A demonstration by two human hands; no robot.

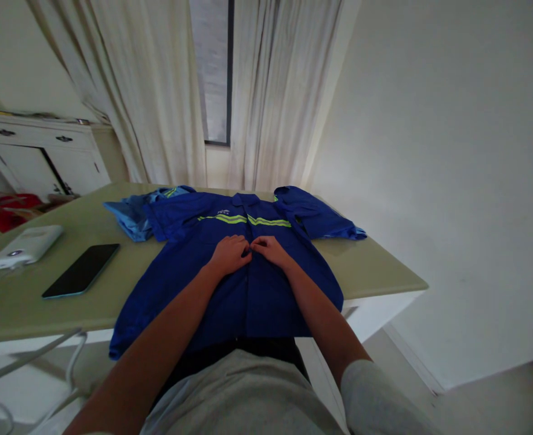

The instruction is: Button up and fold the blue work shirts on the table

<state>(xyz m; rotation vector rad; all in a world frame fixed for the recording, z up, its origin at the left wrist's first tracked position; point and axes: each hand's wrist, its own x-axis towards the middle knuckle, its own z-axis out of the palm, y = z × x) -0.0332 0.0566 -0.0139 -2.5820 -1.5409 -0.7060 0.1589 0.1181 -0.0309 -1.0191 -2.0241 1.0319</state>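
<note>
A blue work shirt [189, 266] with yellow-green reflective stripes lies spread front-up on a pale table [375, 266], its hem hanging over the near edge. My left hand [228, 254] and my right hand [269, 249] meet at the shirt's front opening, just below the chest stripe. Both have their fingers curled, pinching the fabric edges at the placket. What sits between the fingertips is too small to make out.
A black phone [81, 270] lies screen-up on the table's left part, beside a white power bank [25, 245] with a cable. White curtains [158, 90] and a window stand behind the table. A white cabinet [44, 151] is at the far left, a wall at the right.
</note>
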